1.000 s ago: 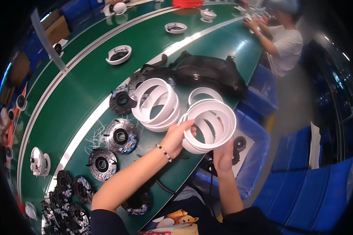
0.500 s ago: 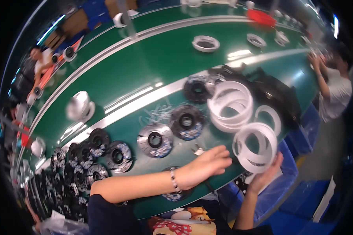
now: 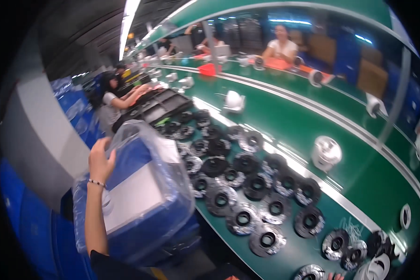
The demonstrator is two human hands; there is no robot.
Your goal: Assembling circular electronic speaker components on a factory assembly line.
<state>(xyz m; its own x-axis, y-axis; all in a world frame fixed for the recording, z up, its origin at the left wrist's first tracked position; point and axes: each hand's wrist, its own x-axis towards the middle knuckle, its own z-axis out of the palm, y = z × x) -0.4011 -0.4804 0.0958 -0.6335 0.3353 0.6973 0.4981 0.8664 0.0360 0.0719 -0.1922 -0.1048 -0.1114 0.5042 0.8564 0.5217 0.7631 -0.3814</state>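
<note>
My left hand (image 3: 101,161), a beaded bracelet at its wrist, is raised at the near edge of a blue bin (image 3: 147,224) lined with clear plastic. Its thumb and fingers are apart and nothing shows in them. Inside the bin lie a white sheet (image 3: 135,196) and a small white round part (image 3: 107,203). Only the fingertips of my right hand (image 3: 335,276) come in at the lower edge, next to a black-and-silver disc (image 3: 310,272) and near some white rings (image 3: 377,269). The rest of that hand is out of the picture.
Many black-and-silver discs (image 3: 256,185) cover the green table along its near side. Beyond a metal rail, a green belt carries white housings (image 3: 326,151). A black tray (image 3: 161,106) stands farther off, near a person (image 3: 119,99). More blue bins (image 3: 25,224) stand at left.
The view has swung left. My left hand has gone from above the table to the blue bin. My right hand, earlier at a white ring, is now mostly out of the picture.
</note>
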